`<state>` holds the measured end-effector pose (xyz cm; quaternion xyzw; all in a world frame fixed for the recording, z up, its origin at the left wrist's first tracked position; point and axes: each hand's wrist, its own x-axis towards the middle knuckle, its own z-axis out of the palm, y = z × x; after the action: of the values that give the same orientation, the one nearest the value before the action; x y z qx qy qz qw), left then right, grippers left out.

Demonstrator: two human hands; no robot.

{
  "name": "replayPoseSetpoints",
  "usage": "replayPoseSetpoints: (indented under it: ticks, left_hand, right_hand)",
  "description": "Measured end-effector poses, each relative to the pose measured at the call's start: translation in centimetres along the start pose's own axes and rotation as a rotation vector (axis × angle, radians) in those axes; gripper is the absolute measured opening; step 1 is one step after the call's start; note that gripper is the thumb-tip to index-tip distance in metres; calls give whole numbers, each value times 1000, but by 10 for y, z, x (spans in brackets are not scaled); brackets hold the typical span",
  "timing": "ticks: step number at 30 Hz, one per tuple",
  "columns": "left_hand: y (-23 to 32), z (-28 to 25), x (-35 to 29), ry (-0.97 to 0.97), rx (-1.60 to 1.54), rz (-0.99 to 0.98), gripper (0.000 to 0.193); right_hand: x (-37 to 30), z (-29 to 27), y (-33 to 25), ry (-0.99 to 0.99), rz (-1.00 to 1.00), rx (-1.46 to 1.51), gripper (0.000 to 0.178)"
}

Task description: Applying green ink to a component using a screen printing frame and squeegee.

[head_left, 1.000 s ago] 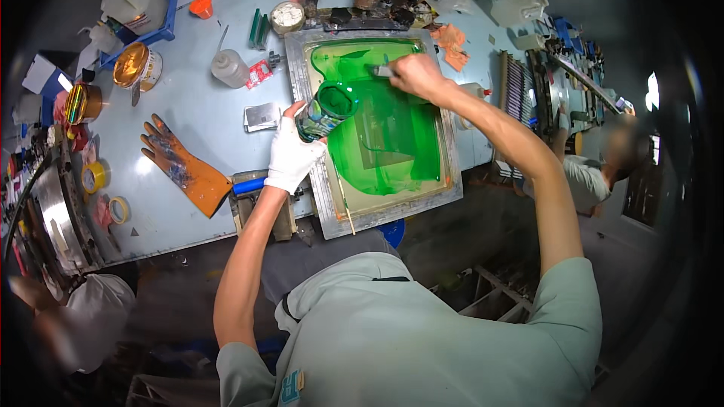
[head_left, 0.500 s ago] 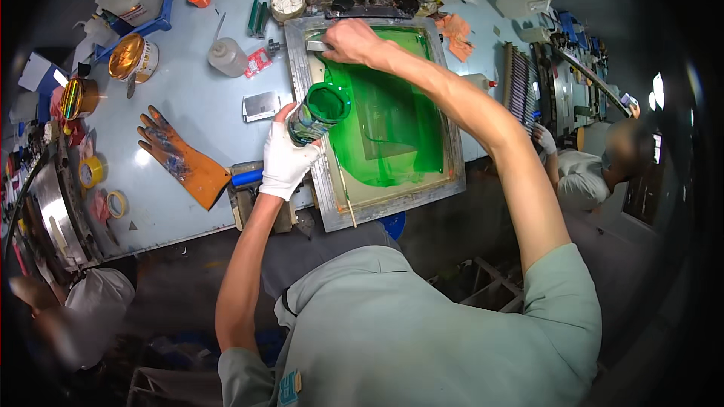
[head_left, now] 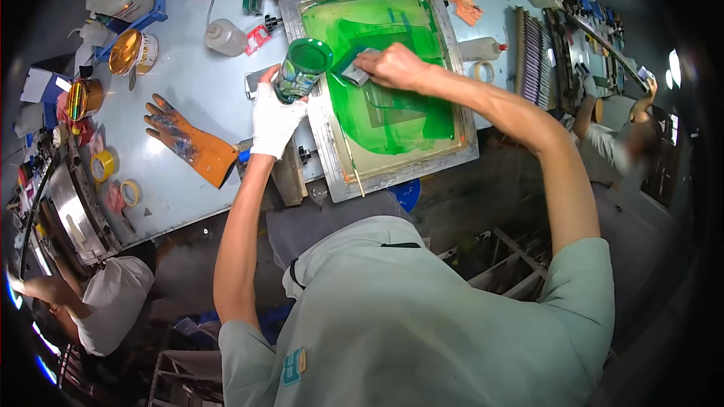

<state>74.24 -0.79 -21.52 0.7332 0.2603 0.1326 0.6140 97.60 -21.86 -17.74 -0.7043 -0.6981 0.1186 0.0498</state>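
My left hand, in a white glove, grips a can of green ink and holds it upright at the left rim of a screen-printing frame. Bare, my right hand is closed on a flat scraper, low over the mesh. Wet green ink is spread across most of that mesh, with a darker rectangle showing near its middle. Along the frame's lower left inner edge lies a thin stick.
An orange rubber glove lies left on the table, near tape rolls and a gold-coloured tub. Behind it stands a squeeze bottle. To the right are another bottle and orange rags. Co-workers are at both sides.
My right hand has moved with the scraper from the frame's far left corner toward me and rightward, over the mesh. The can is still in my left hand, slightly farther up and left.
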Motion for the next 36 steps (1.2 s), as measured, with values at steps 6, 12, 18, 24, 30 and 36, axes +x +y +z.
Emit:
replayPoseSetpoints:
  ticks: [6,12,18,24,30,36]
  left_hand:
    - [30,5,6,-6,282,94,81]
    - [51,36,12,-50,249,112,80]
    - [91,49,6,-115,173,52,79]
    - [90,51,1,-131,127,52,79]
    - [58,45,-8,-22,155,157,80]
    - [66,39,-11,-57,92,112,82]
  right_hand:
    - [-61,-45,-14,279,739,1200,46]
    - [-64,-88,-54,580,616,1159,41]
    - [-55,-90,-65,702,367,455,48]
    - [-62,-70,-43,733,392,301,48]
    - [-93,-31,26,300,464,197,40]
    - [-112,-10,51,-68,390,-103,31]
